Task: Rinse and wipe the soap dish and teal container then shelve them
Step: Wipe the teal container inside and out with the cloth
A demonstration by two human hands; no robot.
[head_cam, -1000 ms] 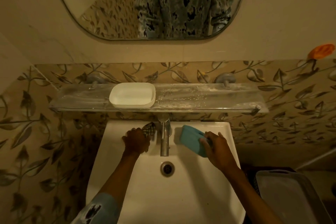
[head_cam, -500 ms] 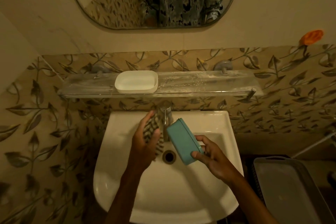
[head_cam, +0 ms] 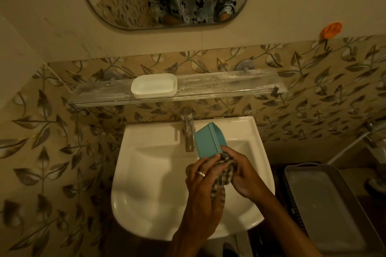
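- Gripping the cloth (head_cam: 224,173), the left hand (head_cam: 200,177) presses it to the lower end of the container (head_cam: 208,142).
- Right hand (head_cam: 244,175) pinches the container's rim, holding it tilted over the sink (head_cam: 146,173).
- Likely light, stiff plastic, slippery when wet; best held across the rim.
- Soap dish (head_cam: 154,85) sits on the shelf (head_cam: 229,84).

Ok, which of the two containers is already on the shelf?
The white soap dish, on the glass shelf; the teal container is held over the sink against the checked cloth.
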